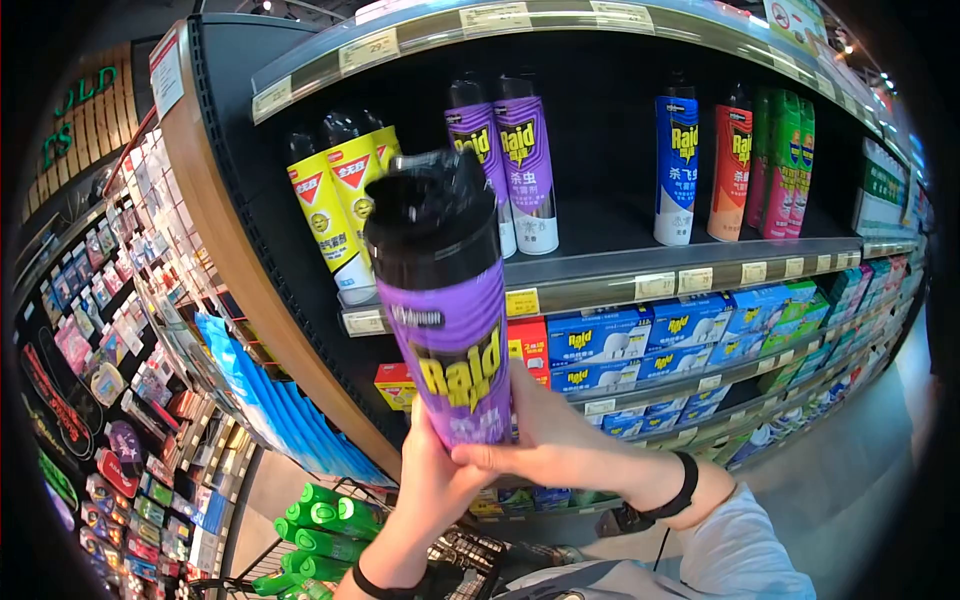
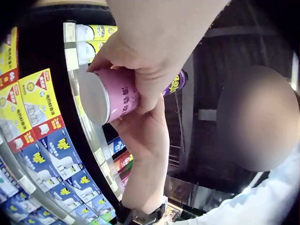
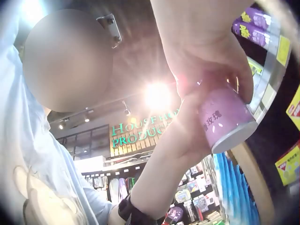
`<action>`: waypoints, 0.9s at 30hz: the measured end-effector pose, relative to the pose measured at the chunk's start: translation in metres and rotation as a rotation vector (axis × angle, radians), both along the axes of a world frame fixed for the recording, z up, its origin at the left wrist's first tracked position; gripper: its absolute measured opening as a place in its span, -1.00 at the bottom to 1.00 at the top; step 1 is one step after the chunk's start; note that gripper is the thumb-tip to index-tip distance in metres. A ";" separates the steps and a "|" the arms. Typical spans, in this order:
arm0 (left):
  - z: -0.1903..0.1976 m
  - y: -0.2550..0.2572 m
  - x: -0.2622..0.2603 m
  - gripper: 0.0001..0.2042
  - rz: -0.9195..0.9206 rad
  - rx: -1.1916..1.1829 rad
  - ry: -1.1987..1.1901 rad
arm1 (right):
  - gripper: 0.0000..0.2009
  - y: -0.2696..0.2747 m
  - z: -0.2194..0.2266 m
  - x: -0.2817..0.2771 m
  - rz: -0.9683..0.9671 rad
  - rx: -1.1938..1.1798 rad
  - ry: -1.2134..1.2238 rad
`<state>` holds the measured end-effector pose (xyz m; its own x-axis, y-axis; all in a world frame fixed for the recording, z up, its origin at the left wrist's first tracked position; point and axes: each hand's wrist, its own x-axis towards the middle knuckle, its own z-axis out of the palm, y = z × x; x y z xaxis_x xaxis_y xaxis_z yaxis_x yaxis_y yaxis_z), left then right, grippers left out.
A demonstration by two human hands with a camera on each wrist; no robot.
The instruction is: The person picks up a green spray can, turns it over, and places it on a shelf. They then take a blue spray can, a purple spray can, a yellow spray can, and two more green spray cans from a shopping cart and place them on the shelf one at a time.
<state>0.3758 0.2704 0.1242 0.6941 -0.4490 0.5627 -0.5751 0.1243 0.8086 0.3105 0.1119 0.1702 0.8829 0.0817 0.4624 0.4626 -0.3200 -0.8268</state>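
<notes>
A purple Raid spray can (image 1: 455,345) with a black cap is held up in front of the shelf by both hands. My left hand (image 1: 435,465) grips its lower part from the left. The right hand (image 1: 545,425) wraps the lower right side, its thumb lying across the front near the base. In the left wrist view the pale, round bottom of the spray can (image 2: 95,98) shows below the fingers. Seen from the right wrist, the pink-purple lower end of the spray can (image 3: 225,117) sticks out beneath the hands. The cap's top is blurred.
Behind it, a shelf (image 1: 610,265) bears yellow spray cans (image 1: 345,215), purple Raid cans (image 1: 527,165), a blue can (image 1: 677,170) and a red can (image 1: 731,170). Blue Raid boxes (image 1: 600,332) fill the tier below. Green bottles (image 1: 325,540) lie in a cart at the lower left.
</notes>
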 end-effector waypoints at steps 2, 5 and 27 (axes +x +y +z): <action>0.020 -0.026 0.013 -0.22 -0.015 -0.055 0.034 | -0.27 -0.022 0.011 0.017 0.006 -0.013 -0.105; 0.042 -0.054 0.037 -0.24 0.057 -0.009 -0.187 | -0.24 -0.049 0.023 0.041 -0.017 -0.020 -0.268; 0.057 -0.147 0.160 -0.38 0.137 -0.070 -0.198 | -0.12 -0.127 0.042 0.150 -0.288 -0.245 -0.539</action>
<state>0.5354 0.1236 0.1811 0.6187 -0.3133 0.7204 -0.7370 0.0859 0.6704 0.4602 -0.0151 0.2120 0.5354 0.0357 0.8438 0.6589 -0.6428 -0.3908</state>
